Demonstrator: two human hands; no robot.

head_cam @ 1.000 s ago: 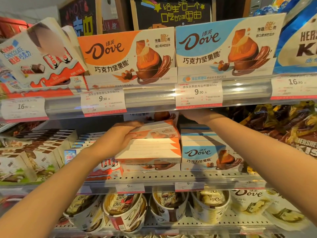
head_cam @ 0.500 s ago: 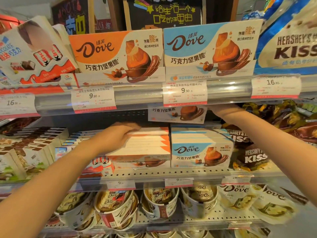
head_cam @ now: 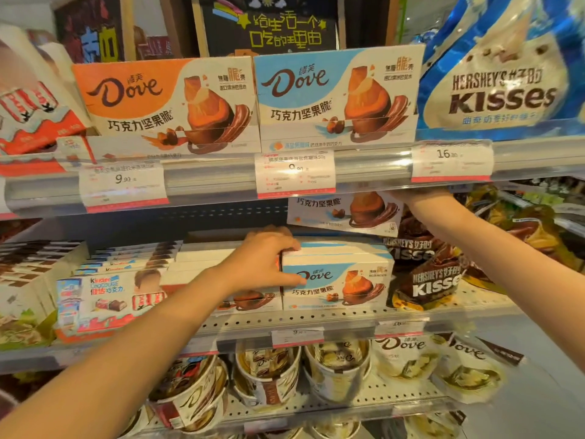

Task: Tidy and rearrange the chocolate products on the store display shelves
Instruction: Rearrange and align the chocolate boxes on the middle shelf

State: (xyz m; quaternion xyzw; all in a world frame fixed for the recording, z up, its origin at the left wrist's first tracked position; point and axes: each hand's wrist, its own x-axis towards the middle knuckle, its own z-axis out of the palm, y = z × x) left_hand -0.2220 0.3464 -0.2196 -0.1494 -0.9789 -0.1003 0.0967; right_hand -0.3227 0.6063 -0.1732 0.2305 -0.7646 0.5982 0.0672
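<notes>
On the middle shelf (head_cam: 316, 321) sits a stack of blue Dove boxes (head_cam: 338, 280), with a stack of orange Dove boxes (head_cam: 202, 267) to its left. My left hand (head_cam: 269, 261) lies on the seam between the two stacks, fingers curled over the top edge of the blue stack and thumb on its front face. My right hand (head_cam: 418, 196) is mostly hidden behind the upper shelf rail; it holds a single blue Dove box (head_cam: 345, 213) in the air above the blue stack, tilted slightly.
Large orange (head_cam: 167, 103) and blue (head_cam: 335, 93) Dove display boxes stand on the upper shelf, beside a Hershey's Kisses bag (head_cam: 500, 83). Kinder boxes (head_cam: 104, 299) lie left, dark Kisses bags (head_cam: 433, 280) right. Dove tubs (head_cam: 269, 372) and pouches fill the lower shelf.
My left hand slid right from the orange stack to the edge of the blue stack. The right hand's lifted blue box has shifted right and stays raised under the upper rail.
</notes>
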